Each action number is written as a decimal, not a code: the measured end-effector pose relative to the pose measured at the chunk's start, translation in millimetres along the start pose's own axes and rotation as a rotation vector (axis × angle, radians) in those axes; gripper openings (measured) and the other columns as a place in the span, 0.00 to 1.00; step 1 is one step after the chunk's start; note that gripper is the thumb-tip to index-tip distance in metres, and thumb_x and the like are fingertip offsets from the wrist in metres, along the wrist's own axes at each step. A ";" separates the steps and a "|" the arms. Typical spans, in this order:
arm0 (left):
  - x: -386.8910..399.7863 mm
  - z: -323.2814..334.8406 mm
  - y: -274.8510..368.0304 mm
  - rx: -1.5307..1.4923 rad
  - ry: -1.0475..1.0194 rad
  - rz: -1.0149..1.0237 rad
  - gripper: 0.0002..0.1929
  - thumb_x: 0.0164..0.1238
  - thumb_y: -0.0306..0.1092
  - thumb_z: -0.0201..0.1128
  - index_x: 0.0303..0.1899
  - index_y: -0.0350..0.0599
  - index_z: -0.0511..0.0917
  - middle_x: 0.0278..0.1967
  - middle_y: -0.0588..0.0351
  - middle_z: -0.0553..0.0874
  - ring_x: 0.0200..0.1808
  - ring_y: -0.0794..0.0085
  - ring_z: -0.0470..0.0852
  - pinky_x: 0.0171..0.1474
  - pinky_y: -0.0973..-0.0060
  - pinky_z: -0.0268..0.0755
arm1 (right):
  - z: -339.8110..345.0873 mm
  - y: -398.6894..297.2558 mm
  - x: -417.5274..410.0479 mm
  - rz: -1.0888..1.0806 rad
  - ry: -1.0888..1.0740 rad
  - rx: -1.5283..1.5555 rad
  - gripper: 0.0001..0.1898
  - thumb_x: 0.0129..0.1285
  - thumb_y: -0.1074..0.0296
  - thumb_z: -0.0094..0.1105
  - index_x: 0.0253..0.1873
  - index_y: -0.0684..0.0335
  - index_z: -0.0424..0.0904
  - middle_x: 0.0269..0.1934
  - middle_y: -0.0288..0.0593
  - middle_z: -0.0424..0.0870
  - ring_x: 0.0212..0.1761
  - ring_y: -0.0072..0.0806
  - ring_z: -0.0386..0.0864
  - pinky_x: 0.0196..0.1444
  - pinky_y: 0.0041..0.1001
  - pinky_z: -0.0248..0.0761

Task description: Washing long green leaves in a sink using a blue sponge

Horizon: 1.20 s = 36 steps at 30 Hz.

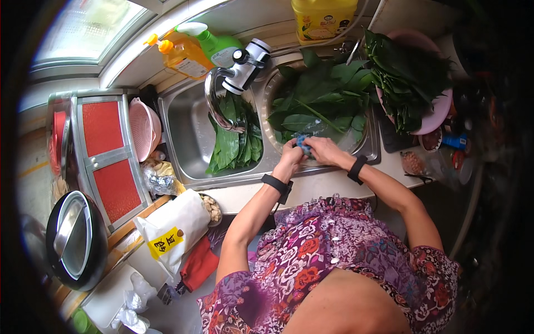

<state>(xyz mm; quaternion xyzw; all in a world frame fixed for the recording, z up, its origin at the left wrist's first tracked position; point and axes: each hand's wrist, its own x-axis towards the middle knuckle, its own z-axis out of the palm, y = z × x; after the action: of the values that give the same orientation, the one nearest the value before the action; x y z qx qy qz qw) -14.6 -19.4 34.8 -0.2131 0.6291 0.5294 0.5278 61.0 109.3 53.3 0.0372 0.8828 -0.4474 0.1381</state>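
Both of my hands meet at the front edge of the right sink basin. My left hand [293,153] and my right hand [324,150] grip a small blue scrubbing cloth or sponge [303,144] between their fingers. Just beyond them, long green leaves [329,96] lie in water in a large round basin [267,108] set in that sink. A bundle of similar leaves [235,137] rests in the left sink under the curved metal faucet [212,96]. More leaves [404,79] are heaped on a pink plastic basin [440,110] at the right.
Behind the left sink stand an orange pump bottle [185,56] and a green spray bottle [221,48]. A yellow jug [325,21] is at the back. Left are a pink colander [144,129], a white printed bag [179,225] and a black pan [75,242].
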 end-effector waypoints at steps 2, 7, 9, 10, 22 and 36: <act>-10.0 4.1 1.6 0.001 0.074 0.060 0.28 0.51 0.13 0.48 0.59 0.37 0.60 0.37 0.51 0.77 0.32 0.70 0.78 0.24 0.80 0.74 | -0.5 23.7 3.7 0.089 -0.056 -0.124 0.13 0.53 0.75 0.49 0.45 0.60 0.73 0.41 0.52 0.77 0.44 0.48 0.75 0.44 0.41 0.69; -26.1 -10.6 11.9 0.124 0.039 0.124 0.31 0.52 0.13 0.48 0.61 0.38 0.55 0.37 0.50 0.77 0.33 0.71 0.78 0.30 0.79 0.74 | -34.4 39.3 -3.5 0.280 0.148 -0.072 0.11 0.55 0.74 0.47 0.44 0.60 0.74 0.39 0.51 0.76 0.43 0.48 0.74 0.47 0.40 0.67; -23.4 -16.6 7.2 0.163 0.033 0.155 0.31 0.49 0.14 0.49 0.60 0.35 0.56 0.41 0.44 0.79 0.34 0.68 0.80 0.30 0.79 0.72 | -47.1 29.8 -9.9 0.262 0.190 -0.067 0.10 0.56 0.74 0.47 0.43 0.61 0.72 0.38 0.50 0.76 0.42 0.47 0.74 0.46 0.38 0.67; -22.0 -18.0 4.9 0.176 0.032 0.152 0.31 0.49 0.14 0.49 0.60 0.35 0.56 0.41 0.44 0.79 0.36 0.68 0.80 0.32 0.79 0.72 | -50.1 21.9 -9.0 0.206 0.202 -0.023 0.10 0.56 0.75 0.47 0.43 0.61 0.72 0.38 0.50 0.76 0.42 0.46 0.74 0.45 0.37 0.67; -44.9 -12.0 -2.2 -0.027 0.023 0.160 0.29 0.51 0.11 0.47 0.59 0.39 0.58 0.40 0.47 0.80 0.32 0.72 0.80 0.29 0.82 0.72 | -3.9 16.9 7.5 0.005 -0.262 0.011 0.19 0.55 0.74 0.49 0.52 0.53 0.76 0.45 0.51 0.78 0.49 0.47 0.74 0.50 0.39 0.67; -107.1 -38.7 12.3 -0.178 0.015 0.099 0.25 0.57 0.16 0.52 0.57 0.38 0.58 0.43 0.48 0.79 0.37 0.71 0.80 0.38 0.81 0.75 | -1.3 39.1 10.3 0.222 -0.245 -0.252 0.17 0.53 0.75 0.46 0.45 0.53 0.81 0.41 0.51 0.80 0.47 0.45 0.76 0.49 0.37 0.69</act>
<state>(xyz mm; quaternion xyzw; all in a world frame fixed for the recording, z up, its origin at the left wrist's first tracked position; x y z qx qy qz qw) -4.1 -80.7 130.9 -0.2318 0.5932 0.6072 0.4751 58.2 133.1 20.7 0.0619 0.8989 -0.3167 0.2964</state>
